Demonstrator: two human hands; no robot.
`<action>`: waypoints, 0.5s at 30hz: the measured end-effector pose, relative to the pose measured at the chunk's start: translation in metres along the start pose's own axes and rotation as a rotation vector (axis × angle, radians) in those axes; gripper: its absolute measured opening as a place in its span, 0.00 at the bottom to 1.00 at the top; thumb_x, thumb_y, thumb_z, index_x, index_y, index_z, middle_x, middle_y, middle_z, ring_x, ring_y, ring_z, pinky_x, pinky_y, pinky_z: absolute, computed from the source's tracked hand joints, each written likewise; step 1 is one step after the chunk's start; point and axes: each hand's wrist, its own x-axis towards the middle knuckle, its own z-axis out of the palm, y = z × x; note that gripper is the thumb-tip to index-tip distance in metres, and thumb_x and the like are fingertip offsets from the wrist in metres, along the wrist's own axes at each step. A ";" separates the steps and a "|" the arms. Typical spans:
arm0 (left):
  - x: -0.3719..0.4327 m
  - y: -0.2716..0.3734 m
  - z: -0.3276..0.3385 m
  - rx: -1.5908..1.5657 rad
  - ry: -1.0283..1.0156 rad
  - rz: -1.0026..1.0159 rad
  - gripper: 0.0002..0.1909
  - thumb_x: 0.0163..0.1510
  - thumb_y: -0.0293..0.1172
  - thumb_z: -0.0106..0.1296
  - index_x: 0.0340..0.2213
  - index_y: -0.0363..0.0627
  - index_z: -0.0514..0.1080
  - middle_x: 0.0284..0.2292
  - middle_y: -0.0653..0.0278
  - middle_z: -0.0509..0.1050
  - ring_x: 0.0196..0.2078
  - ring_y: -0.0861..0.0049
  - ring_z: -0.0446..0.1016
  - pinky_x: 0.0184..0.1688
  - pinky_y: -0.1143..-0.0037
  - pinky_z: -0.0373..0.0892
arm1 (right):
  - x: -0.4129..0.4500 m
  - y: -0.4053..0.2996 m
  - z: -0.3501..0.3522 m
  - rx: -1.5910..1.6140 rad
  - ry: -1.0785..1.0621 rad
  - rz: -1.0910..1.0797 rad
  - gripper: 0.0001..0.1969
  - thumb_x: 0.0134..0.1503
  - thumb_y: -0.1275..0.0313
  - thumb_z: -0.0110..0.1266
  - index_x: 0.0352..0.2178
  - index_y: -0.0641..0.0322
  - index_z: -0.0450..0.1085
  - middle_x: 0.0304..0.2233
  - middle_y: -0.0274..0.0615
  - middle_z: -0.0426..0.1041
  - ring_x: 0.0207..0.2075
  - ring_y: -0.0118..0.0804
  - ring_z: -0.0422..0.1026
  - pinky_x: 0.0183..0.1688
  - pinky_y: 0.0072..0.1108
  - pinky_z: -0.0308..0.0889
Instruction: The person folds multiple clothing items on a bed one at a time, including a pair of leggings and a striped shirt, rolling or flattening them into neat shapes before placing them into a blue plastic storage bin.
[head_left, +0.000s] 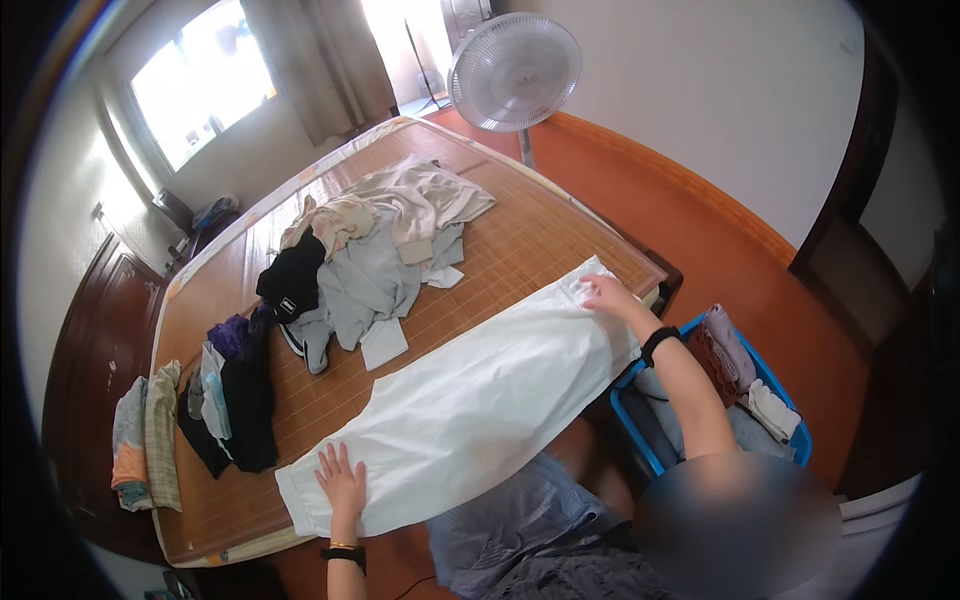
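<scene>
White trousers (465, 405) lie stretched lengthwise along the near edge of a bed covered with a brown woven mat (517, 262). My left hand (341, 480) rests flat with spread fingers on the trousers near the elasticated cuff. At the waistband end, my right hand (609, 296) touches the fabric, thumb and fingers bent; whether it pinches the cloth I cannot tell. Beyond the trousers is a loose heap with a grey garment (375, 270), a black garment (292, 277) and a beige sweatshirt (427, 199).
Dark clothes (251, 405) and rolled garments (163, 435) lie at the bed's left. A blue plastic basket (802, 442) holding folded and rolled clothes stands at the right. A standing fan (517, 71) is beyond the bed's far right side.
</scene>
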 end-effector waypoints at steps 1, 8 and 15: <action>0.002 0.000 0.001 0.006 0.002 0.005 0.32 0.57 0.45 0.42 0.60 0.48 0.51 0.64 0.55 0.45 0.66 0.54 0.38 0.62 0.49 0.37 | 0.001 0.005 0.001 0.092 -0.303 0.166 0.25 0.39 0.68 0.62 0.42 0.60 0.71 0.31 0.46 0.73 0.33 0.44 0.73 0.37 0.28 0.68; -0.001 -0.005 0.004 0.015 0.001 -0.006 0.33 0.57 0.46 0.43 0.60 0.49 0.51 0.64 0.55 0.45 0.66 0.53 0.38 0.62 0.48 0.37 | -0.007 -0.004 0.025 -0.374 -0.188 -0.024 0.31 0.32 0.63 0.67 0.44 0.45 0.71 0.34 0.46 0.75 0.41 0.50 0.71 0.48 0.33 0.65; 0.001 -0.004 0.003 0.015 0.003 0.000 0.33 0.57 0.45 0.43 0.60 0.48 0.51 0.64 0.55 0.44 0.66 0.53 0.38 0.62 0.48 0.37 | 0.010 0.003 0.008 -0.300 -0.290 0.171 0.28 0.33 0.59 0.68 0.40 0.48 0.73 0.37 0.44 0.75 0.44 0.51 0.69 0.50 0.34 0.62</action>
